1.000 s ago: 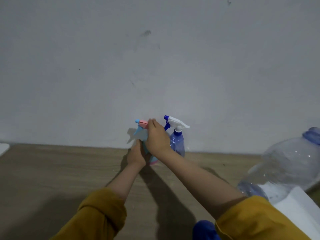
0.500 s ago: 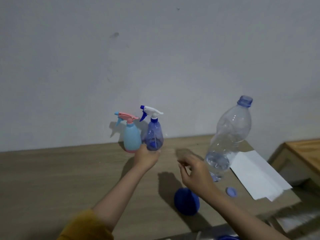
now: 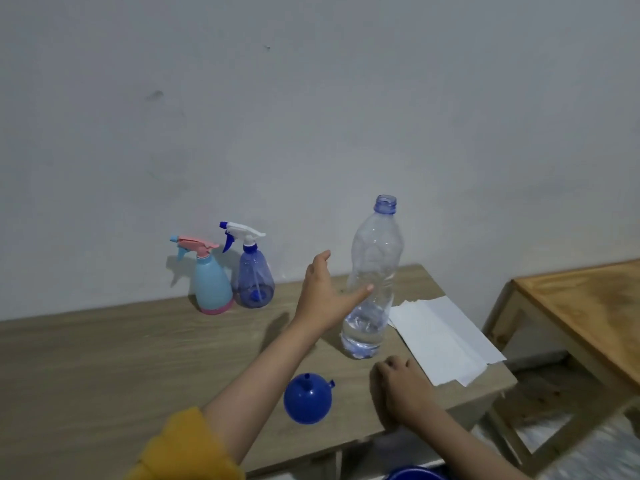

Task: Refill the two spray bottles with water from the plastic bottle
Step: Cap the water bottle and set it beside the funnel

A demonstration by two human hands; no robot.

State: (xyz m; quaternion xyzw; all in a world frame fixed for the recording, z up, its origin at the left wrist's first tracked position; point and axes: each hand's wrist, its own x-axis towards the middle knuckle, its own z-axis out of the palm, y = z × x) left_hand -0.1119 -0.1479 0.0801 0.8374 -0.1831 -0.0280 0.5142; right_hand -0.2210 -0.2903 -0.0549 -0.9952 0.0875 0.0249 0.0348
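Two spray bottles stand by the wall with their heads on: a light blue one with a pink trigger (image 3: 212,285) and a translucent dark blue one with a white trigger (image 3: 254,278). Right of them stands the clear plastic bottle (image 3: 375,265), uncapped, with a little water at its bottom. My left hand (image 3: 325,296) is open with fingers spread, its thumb in front of the bottle's side, not gripping it. My right hand (image 3: 401,382) rests knuckles-up on the table near the bottle's base, fingers bent down. What lies under them is hidden, and no cap is in sight.
A blue funnel (image 3: 307,398) lies mouth-down on the wooden table (image 3: 104,358) between my arms. White paper sheets (image 3: 446,337) lie at the table's right end. A second wooden table (image 3: 581,313) stands further right. A blue rim (image 3: 415,474) shows at the bottom edge.
My left hand has left the dark blue spray bottle and swung right to the plastic bottle. My right hand dropped onto the table where a small blue cap lay.
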